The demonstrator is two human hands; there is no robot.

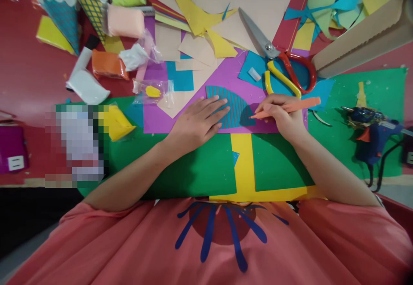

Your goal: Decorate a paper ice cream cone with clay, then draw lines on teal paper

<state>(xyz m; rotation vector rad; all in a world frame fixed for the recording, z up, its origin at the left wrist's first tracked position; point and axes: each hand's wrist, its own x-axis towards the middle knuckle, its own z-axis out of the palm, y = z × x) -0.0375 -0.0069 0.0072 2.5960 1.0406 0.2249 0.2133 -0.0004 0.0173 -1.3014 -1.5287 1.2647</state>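
A teal fan-shaped paper piece [232, 108] with dark lines drawn on it lies on a purple sheet [222, 78]. My left hand [200, 119] rests flat on its left part, fingers stretched out and pressing it down. My right hand [280, 113] is closed round an orange marker [290, 106], whose tip touches the right edge of the teal piece. Both forearms lie over green paper [200, 169] and a yellow strip [244, 164].
Scissors [284, 61] with red and yellow handles lie just behind my right hand. A blue glue gun [371, 134] stands at the right. Clay packets [125, 20] and paper scraps [200, 18] crowd the back and left. A yellow clay bag [118, 121] lies left.
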